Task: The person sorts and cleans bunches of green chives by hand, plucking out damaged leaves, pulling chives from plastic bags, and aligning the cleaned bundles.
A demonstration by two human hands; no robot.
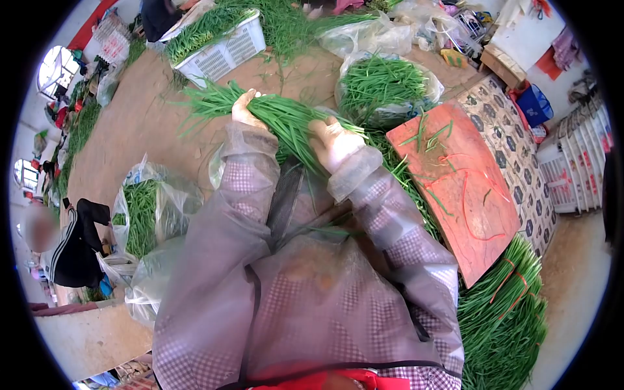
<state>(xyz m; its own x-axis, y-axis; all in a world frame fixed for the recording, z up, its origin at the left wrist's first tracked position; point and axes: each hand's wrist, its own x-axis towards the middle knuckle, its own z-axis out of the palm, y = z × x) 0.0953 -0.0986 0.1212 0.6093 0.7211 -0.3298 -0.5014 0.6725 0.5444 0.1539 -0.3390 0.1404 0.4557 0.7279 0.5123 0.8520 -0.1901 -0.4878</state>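
Note:
A loose bunch of long green stalks (286, 122) stretches across in front of me, held up between both hands. My left hand (246, 110) is closed round its left part, with leaf ends spreading out beyond it. Round the right part of the bunch, my right hand (333, 142) is closed too. To the right lies a reddish board (465, 195) with stray stalks and red string on it. Below the board is a pile of green bundles (504, 325), some tied with red string.
A white crate (224, 53) of greens stands at the upper left. Plastic bags of stalks sit behind my right hand (383, 84) and at the left (140, 214). A person (78, 240) is at the far left. Stacked white crates (572, 156) stand right.

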